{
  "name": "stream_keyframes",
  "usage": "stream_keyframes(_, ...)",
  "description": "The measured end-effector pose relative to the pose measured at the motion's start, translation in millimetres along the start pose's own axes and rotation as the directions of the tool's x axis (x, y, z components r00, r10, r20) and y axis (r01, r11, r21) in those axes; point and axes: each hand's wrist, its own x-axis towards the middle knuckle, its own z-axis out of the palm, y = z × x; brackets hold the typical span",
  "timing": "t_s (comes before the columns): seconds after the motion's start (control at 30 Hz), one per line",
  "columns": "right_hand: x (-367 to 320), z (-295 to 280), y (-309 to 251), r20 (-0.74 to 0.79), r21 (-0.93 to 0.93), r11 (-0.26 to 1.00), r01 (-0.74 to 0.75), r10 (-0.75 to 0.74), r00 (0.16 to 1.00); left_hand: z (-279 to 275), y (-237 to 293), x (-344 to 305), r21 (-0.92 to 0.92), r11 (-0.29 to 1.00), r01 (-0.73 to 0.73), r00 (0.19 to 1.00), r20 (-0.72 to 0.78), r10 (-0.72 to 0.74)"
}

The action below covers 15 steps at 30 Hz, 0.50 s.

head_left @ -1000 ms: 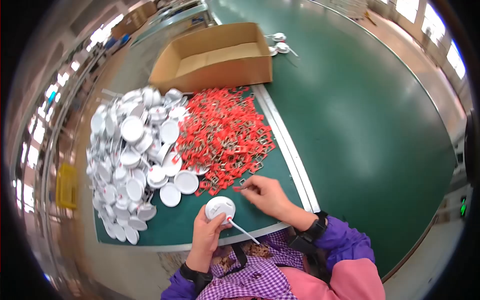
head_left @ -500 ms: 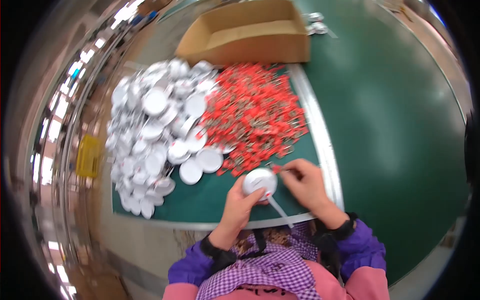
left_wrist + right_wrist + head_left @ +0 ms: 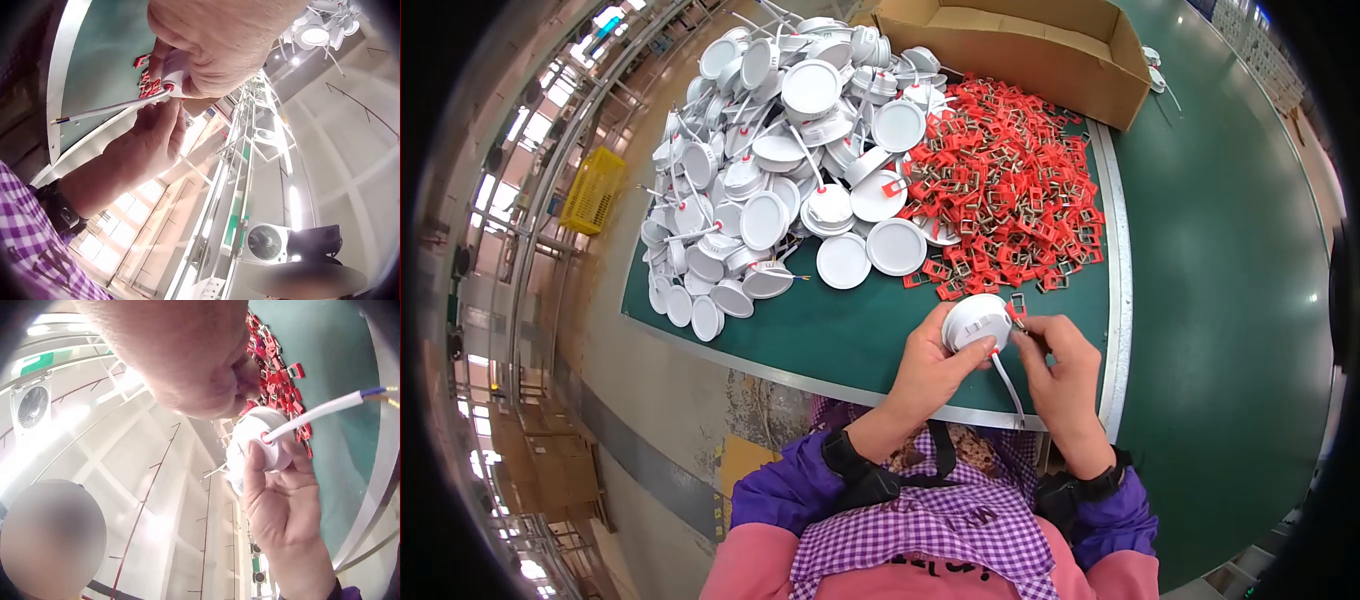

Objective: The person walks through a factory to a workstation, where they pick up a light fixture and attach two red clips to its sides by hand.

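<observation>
My left hand (image 3: 928,368) grips a round white downlight (image 3: 975,322), with the thumb on its back near a red cable grommet. A white cable (image 3: 1009,388) hangs from the light toward the table's front edge; its end shows blue and brown wires in the right wrist view. Thumb and fingers of my right hand (image 3: 1065,370) pinch a red clip with a metal loop (image 3: 1017,309) right at the light's side rim. In the right wrist view my right hand (image 3: 181,359) hides the clip, while the downlight (image 3: 256,431) stays visible in the left fingers.
A heap of white downlights (image 3: 770,160) covers the table's left side. Beside it lies a pile of red clips (image 3: 1010,185). Behind them stands a cardboard box (image 3: 1020,55). A metal strip (image 3: 1116,260) divides the green tabletop. A yellow crate (image 3: 593,190) stands beyond the left edge.
My right hand has brought the red clip from beside the pile to the downlight's rim. The left hand still holds the light, now tilted. The head view has shifted, moving the scene right and up.
</observation>
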Motion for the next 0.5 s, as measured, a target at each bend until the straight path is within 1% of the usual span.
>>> stream_keyframes(0.13,-5.2,2.4,-5.0,0.023,0.033,0.999,0.009,-0.01,1.0,-2.7,-4.1,-0.3,0.0,0.999,-0.041,0.999,0.009,0.041)
stream_keyframes(0.2,-6.6,3.3,-6.2,0.016,-0.029,0.999,0.033,-0.033,0.999,-5.2,-8.5,-0.6,0.005,0.999,-0.054,0.998,0.015,0.054)
stream_keyframes(0.27,-7.6,5.2,-5.8,0.013,-0.022,0.999,0.027,-0.027,1.0,-8.3,-13.2,0.6,0.095,0.985,-0.146,0.988,0.065,0.14)
stream_keyframes(0.3,-7.9,6.2,-5.8,0.004,-0.014,1.0,0.022,-0.022,1.0,-9.7,-13.1,0.8,0.094,0.985,-0.145,0.988,0.063,0.139)
stream_keyframes(0.37,-8.7,8.1,-7.8,-0.009,0.001,1.0,0.018,-0.018,1.0,-14.3,-11.9,0.7,0.206,0.961,-0.184,0.98,0.116,0.163)
stream_keyframes(0.4,-9.4,9.2,-8.6,-0.026,0.016,1.0,0.013,-0.013,1.0,-14.6,-10.8,0.7,0.206,0.962,-0.181,0.981,0.111,0.161)
stream_keyframes(0.47,-10.6,10.9,-7.6,-0.022,0.014,1.0,0.013,-0.012,1.0,-12.9,-7.0,0.8,0.236,0.943,-0.235,0.97,0.118,0.212)
stream_keyframes(0.5,-11.1,10.9,-7.1,-0.025,0.01,1.0,0.013,-0.013,1.0,-13.5,-6.5,0.9,0.234,0.944,-0.232,0.971,0.115,0.21)
